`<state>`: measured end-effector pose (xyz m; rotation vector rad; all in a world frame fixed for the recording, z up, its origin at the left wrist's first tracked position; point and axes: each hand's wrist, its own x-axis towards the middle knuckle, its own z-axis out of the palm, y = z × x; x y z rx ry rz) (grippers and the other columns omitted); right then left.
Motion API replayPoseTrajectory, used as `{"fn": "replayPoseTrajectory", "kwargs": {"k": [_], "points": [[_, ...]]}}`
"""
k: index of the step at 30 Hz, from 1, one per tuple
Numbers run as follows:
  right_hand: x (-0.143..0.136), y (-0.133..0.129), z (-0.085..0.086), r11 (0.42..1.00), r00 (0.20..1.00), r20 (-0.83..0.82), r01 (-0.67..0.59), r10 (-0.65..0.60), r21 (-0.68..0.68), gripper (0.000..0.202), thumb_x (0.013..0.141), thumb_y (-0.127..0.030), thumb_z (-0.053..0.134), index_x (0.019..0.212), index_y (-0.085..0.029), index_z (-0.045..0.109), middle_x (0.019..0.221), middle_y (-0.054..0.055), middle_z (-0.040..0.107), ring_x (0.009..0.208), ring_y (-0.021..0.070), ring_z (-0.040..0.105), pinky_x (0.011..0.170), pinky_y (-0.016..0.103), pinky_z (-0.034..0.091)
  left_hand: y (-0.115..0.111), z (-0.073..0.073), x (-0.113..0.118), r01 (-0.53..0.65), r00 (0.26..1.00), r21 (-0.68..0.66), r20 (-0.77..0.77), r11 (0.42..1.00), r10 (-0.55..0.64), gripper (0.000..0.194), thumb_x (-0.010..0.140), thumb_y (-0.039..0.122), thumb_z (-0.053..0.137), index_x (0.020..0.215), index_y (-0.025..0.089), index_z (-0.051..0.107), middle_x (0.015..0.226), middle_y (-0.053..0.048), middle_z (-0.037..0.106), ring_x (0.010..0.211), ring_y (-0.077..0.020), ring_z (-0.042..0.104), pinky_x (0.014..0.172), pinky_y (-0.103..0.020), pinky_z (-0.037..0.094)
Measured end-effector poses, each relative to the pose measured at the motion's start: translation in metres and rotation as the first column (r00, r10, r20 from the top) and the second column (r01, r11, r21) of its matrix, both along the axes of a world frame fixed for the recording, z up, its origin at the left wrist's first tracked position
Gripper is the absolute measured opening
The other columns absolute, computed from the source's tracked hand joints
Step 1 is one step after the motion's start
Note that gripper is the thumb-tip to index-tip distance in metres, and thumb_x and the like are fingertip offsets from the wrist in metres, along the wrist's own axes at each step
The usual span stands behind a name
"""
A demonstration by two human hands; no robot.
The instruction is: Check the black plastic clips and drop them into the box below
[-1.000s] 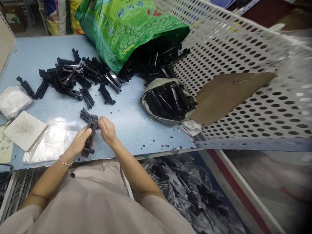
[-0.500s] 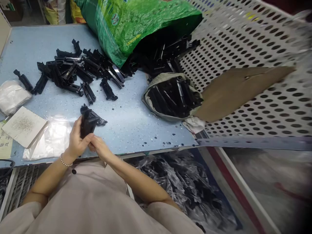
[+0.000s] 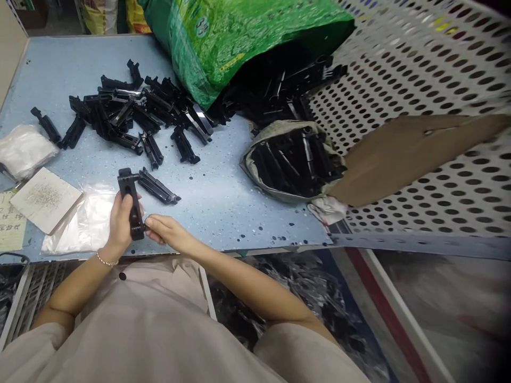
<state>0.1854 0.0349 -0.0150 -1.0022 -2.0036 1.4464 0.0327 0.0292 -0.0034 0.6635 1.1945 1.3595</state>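
Note:
My left hand [image 3: 120, 222] grips a long black plastic part [image 3: 136, 223] with holes in its face, the thumb laid along it. The part stands nearly upright near the table's front edge. At its lower right end my right hand [image 3: 166, 232] is closed in a pinch; what lies between the fingertips is too small to make out. Just beyond the held part, another black part [image 3: 157, 187] lies slanted on the blue table [image 3: 215, 197]. Farther back is a heap of similar black parts [image 3: 123, 114].
A green sack [image 3: 239, 48] spills black parts at the back. To its front right sits a grey cloth bag [image 3: 255, 178] full of them, beside a perforated white panel [image 3: 407, 80]. Clear plastic bags [image 3: 85, 223] and a pale square tile [image 3: 47, 199] lie at left.
The black part has turned in my left hand, so its holed face now shows. My right hand has shifted to its lower right end. The whole view has moved slightly.

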Motion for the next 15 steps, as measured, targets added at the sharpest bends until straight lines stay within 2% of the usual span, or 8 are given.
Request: {"fn": "replayPoseTrajectory", "kwargs": {"k": [2,4,6,7,8,11,13,15], "points": [[0.003,0.005,0.003,0.975,0.999,0.039,-0.011,0.002,0.222,0.051,0.102,-0.062,0.030,0.088,-0.020,0.056,0.077,0.004,0.059,0.069,0.0161,0.053,0.064,0.030,0.043,0.004,0.000,-0.004,0.064,0.993,-0.072,0.107,0.995,-0.056,0.048,0.085,0.063,0.063,0.099,0.017,0.063,0.064,0.001,0.059,0.053,-0.0107,0.056,0.050,-0.022,0.045],[0.006,0.011,0.003,0.868,0.993,0.120,-0.068,0.009,0.492,0.045,0.101,-0.059,0.039,0.093,-0.020,0.060,0.082,0.007,0.061,0.075,0.0190,0.053,0.068,0.033,0.044,0.007,-0.001,-0.007,0.141,0.977,-0.150,0.182,0.979,-0.113,0.049,0.084,0.064,0.062,0.096,0.016,0.064,0.062,0.001,0.058,0.050,-0.0101,0.054,0.047,-0.022,0.042],[0.007,0.013,0.001,0.777,0.983,0.176,-0.150,0.051,0.612,0.042,0.102,-0.054,0.040,0.089,-0.020,0.061,0.078,0.007,0.059,0.072,0.0194,0.052,0.068,0.034,0.044,0.008,-0.001,-0.006,0.182,0.967,-0.188,0.210,0.965,-0.142,0.051,0.084,0.064,0.063,0.097,0.016,0.064,0.061,0.001,0.058,0.049,-0.0097,0.053,0.045,-0.021,0.040],[0.007,0.012,0.000,0.781,0.983,0.169,-0.159,0.069,0.604,0.043,0.103,-0.053,0.038,0.087,-0.020,0.061,0.076,0.006,0.058,0.070,0.0186,0.051,0.067,0.033,0.044,0.007,0.000,-0.004,0.178,0.968,-0.183,0.209,0.967,-0.138,0.051,0.084,0.065,0.063,0.098,0.016,0.063,0.062,0.001,0.058,0.050,-0.0098,0.054,0.046,-0.020,0.040],[0.006,0.010,0.000,0.822,0.988,0.135,-0.139,0.076,0.552,0.045,0.104,-0.053,0.035,0.085,-0.020,0.059,0.074,0.005,0.057,0.068,0.0174,0.051,0.065,0.032,0.044,0.006,0.000,-0.003,0.152,0.973,-0.160,0.196,0.975,-0.120,0.050,0.084,0.064,0.063,0.100,0.016,0.061,0.063,0.001,0.059,0.051,-0.0100,0.055,0.047,-0.021,0.042],[0.004,0.001,0.000,0.983,0.997,-0.002,-0.074,0.075,0.170,0.052,0.106,-0.053,0.024,0.079,-0.020,0.055,0.066,0.000,0.053,0.059,0.0132,0.049,0.058,0.027,0.043,0.005,-0.002,0.000,0.042,0.993,-0.043,0.113,0.998,-0.037,0.048,0.081,0.055,0.072,0.109,0.020,0.056,0.074,0.002,0.063,0.062,-0.0111,0.062,0.059,-0.022,0.050],[0.005,0.002,0.000,0.994,0.994,0.001,-0.105,0.105,-0.029,0.053,0.106,-0.053,0.024,0.077,-0.020,0.054,0.064,-0.001,0.052,0.056,0.0122,0.048,0.057,0.026,0.042,0.005,-0.010,-0.002,-0.007,0.998,0.010,0.059,1.000,0.007,0.051,0.079,0.047,0.076,0.116,0.023,0.052,0.089,0.000,0.068,0.076,-0.0130,0.067,0.069,-0.025,0.054],[0.008,0.012,-0.004,0.997,0.991,0.119,-0.061,0.055,0.049,0.052,0.105,-0.053,0.028,0.079,-0.019,0.058,0.071,0.002,0.057,0.064,0.0149,0.053,0.063,0.029,0.045,0.005,-0.026,-0.004,-0.023,1.000,-0.006,0.011,1.000,0.023,0.049,0.083,0.048,0.070,0.121,0.023,0.052,0.099,-0.003,0.069,0.086,-0.0162,0.069,0.078,-0.030,0.055]]}}
